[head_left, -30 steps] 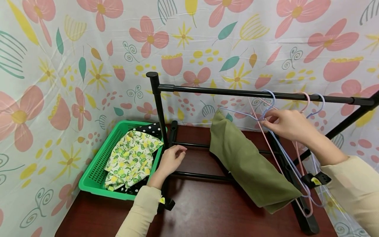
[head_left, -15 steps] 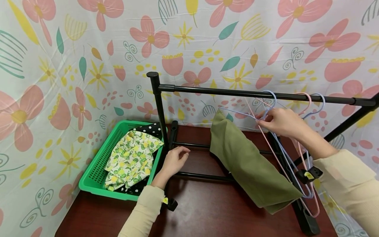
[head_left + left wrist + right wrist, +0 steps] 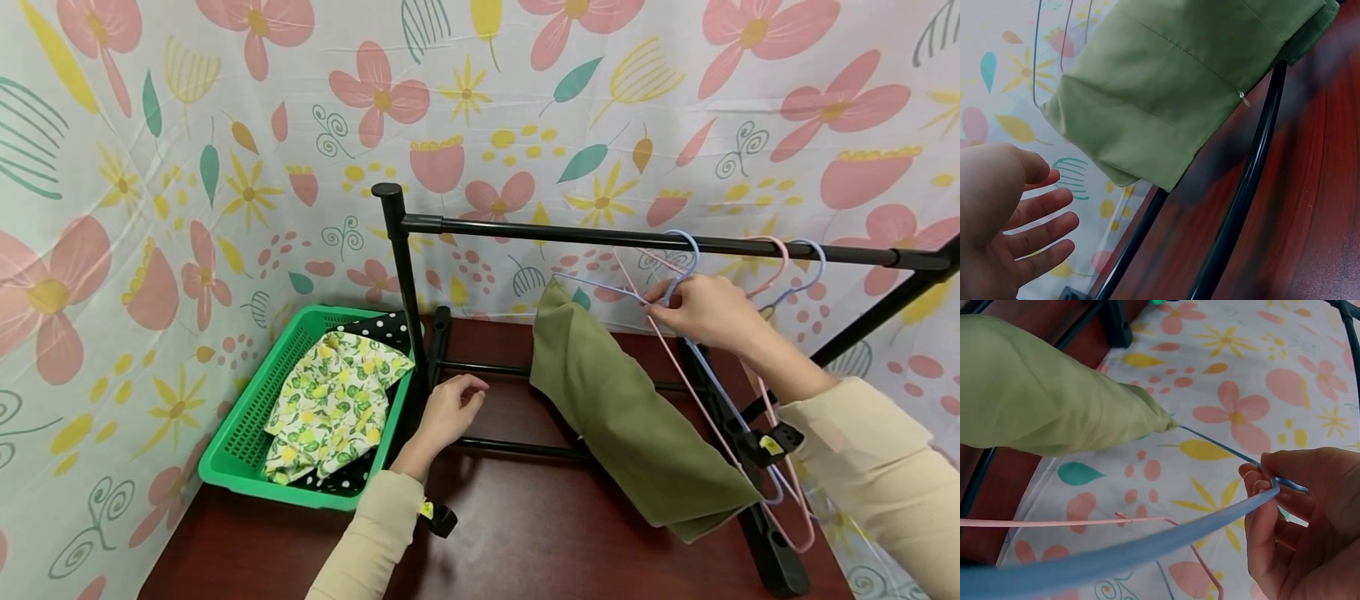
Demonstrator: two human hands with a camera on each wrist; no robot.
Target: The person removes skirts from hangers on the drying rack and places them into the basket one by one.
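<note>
My right hand [image 3: 701, 310] pinches the neck of a blue clothes hanger [image 3: 1219, 520], just below its hook, which sits over the rack's black top bar [image 3: 540, 233]. An olive green garment [image 3: 637, 417] hangs slanting from that hanger; a small zip pull shows at its edge in the left wrist view. Over the table, between the basket and the green garment, my left hand [image 3: 448, 410] holds nothing, its fingers loosely bent. In the left wrist view the left hand [image 3: 1016, 219] is apart from the green cloth [image 3: 1160, 87].
A green basket [image 3: 247, 417] at the left holds a lemon-print garment [image 3: 337, 400] and black polka-dot cloth [image 3: 386, 327]. A pink hanger [image 3: 780, 258] and another blue hanger [image 3: 813, 267] hang farther right. The rack's lower bars [image 3: 517, 447] cross above the dark red table [image 3: 510, 533].
My right forearm has swung left, with the hand still at the hanger's neck. The pink hanger behind has swayed. My left hand has drifted slightly to the right.
</note>
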